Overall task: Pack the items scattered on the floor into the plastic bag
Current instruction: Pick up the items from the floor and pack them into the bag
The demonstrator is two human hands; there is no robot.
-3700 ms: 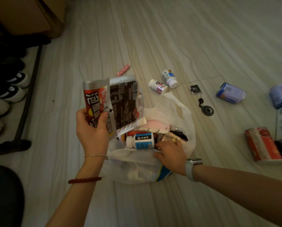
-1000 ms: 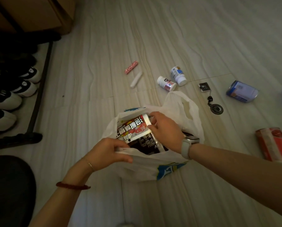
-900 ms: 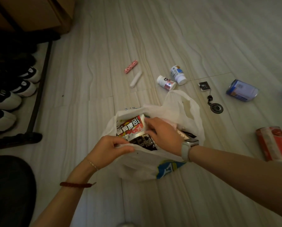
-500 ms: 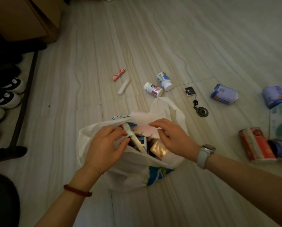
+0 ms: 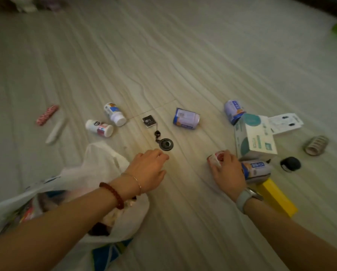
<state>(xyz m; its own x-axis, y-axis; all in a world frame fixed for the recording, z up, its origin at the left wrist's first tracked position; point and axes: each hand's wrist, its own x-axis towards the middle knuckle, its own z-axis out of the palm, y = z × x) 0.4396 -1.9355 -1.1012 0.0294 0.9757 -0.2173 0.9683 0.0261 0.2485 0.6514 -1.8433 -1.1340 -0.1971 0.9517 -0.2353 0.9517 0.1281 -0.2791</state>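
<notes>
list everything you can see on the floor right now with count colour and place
plastic bag: 1, white, near left, open
pill bottles: 2, white, beyond the bag, on their sides
sticks: 2, one pink patterned, one white, far left
keychain: 1, black, centre
blue cans: 3, lying at centre and right
red can: 1, under the right hand
box: 1, white and teal, right
yellow box: 1, near right
tape roll: 1, far right
left hand: fingers loose, reaching toward the keychain
right hand: fingers on the red can

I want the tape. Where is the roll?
The roll of tape lies far right on the floor, beyond the black round object, right of the white box.
</notes>
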